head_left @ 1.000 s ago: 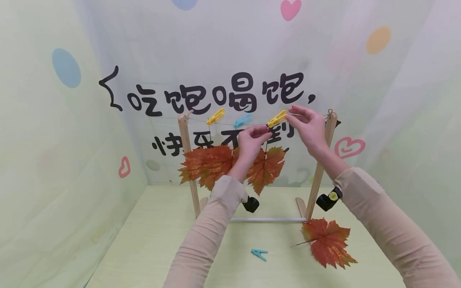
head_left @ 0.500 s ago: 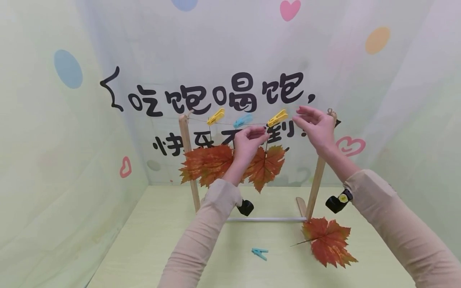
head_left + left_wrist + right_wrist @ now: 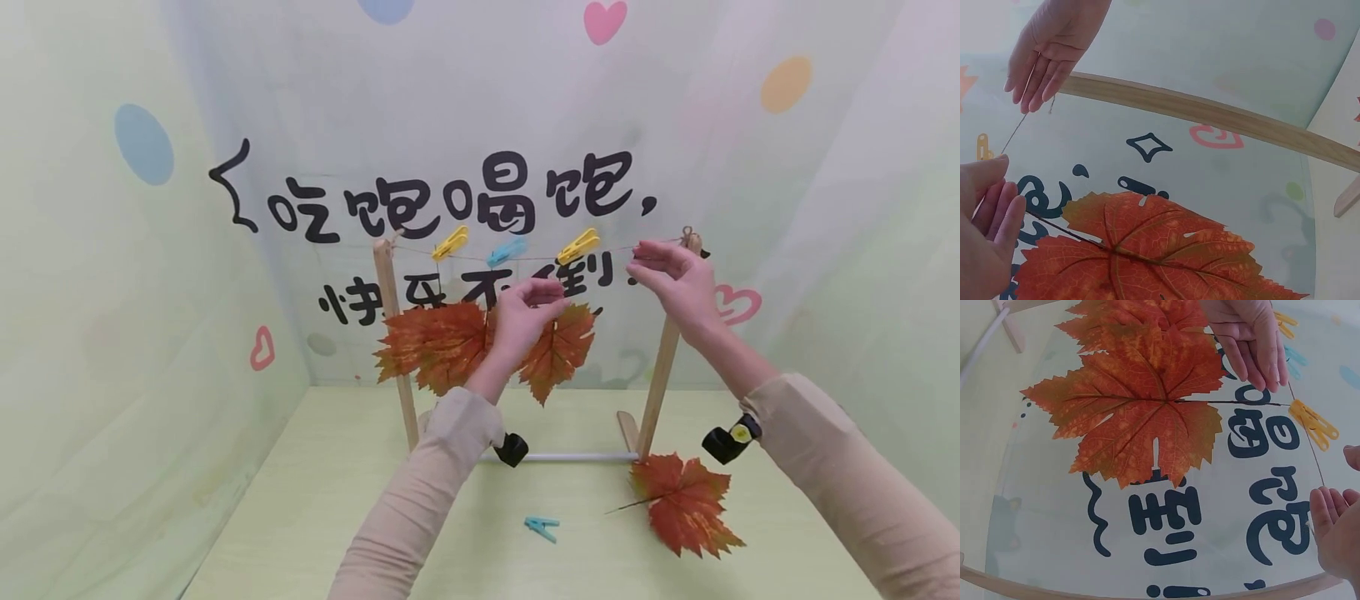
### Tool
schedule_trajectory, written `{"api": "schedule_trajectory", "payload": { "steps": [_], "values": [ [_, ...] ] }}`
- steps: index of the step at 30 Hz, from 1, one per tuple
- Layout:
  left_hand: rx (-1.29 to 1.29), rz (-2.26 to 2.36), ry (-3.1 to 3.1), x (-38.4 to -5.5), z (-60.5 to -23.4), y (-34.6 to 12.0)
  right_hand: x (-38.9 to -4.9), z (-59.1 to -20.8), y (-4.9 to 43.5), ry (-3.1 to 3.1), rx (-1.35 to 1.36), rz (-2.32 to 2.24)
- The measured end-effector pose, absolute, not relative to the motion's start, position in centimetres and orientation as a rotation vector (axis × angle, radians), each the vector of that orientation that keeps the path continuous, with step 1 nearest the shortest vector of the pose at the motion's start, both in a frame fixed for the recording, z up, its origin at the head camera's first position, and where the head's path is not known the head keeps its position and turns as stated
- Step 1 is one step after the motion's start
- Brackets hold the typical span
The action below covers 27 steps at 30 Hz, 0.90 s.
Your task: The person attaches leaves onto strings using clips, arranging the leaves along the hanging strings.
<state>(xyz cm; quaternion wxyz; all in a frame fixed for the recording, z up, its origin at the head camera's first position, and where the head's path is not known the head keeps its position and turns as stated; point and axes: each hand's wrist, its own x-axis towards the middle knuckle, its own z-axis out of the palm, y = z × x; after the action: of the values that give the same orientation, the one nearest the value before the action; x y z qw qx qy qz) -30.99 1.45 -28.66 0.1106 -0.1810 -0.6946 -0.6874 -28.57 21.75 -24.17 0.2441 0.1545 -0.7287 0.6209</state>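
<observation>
A yellow clothespin (image 3: pixel 578 247) grips the line at the right and holds the stem of a red-orange maple leaf (image 3: pixel 1141 394). My left hand (image 3: pixel 528 317) hovers just below that clothespin, fingers loosely extended beside the stem and holding nothing. Close to the line's right end is my right hand (image 3: pixel 678 279), its fingers relaxed and free of any object. Farther left, a blue clothespin (image 3: pixel 507 252) and another yellow clothespin (image 3: pixel 451 243) sit on the same line, with overlapping maple leaves (image 3: pixel 431 346) hanging beneath. My left hand and forearm partly cover the hanging leaves.
Wooden posts (image 3: pixel 660 383) carry the line (image 3: pixel 622 248), and a white rod (image 3: pixel 577 457) joins them low down. On the table (image 3: pixel 300 500) lie a loose blue clothespin (image 3: pixel 542 527) and a single maple leaf (image 3: pixel 686 504). A printed backdrop (image 3: pixel 480 83) stands behind.
My right hand has let go of the right yellow clothespin and moved right, then slightly down. The left hand has dropped a little from the stem top. The clothespin stays on the line.
</observation>
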Motion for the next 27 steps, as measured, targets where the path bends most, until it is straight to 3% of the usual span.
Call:
{"api": "schedule_trajectory", "payload": {
  "steps": [14,27],
  "values": [
    [-0.623,-2.035,-2.104,-28.1,-29.1,2.7,-27.0,-27.4,23.8,-2.159,0.432,1.616],
    [-0.585,-2.093,-2.142,-29.8,-34.2,4.1,-26.2,-31.9,25.3,-2.228,0.417,1.565]
  ]
}}
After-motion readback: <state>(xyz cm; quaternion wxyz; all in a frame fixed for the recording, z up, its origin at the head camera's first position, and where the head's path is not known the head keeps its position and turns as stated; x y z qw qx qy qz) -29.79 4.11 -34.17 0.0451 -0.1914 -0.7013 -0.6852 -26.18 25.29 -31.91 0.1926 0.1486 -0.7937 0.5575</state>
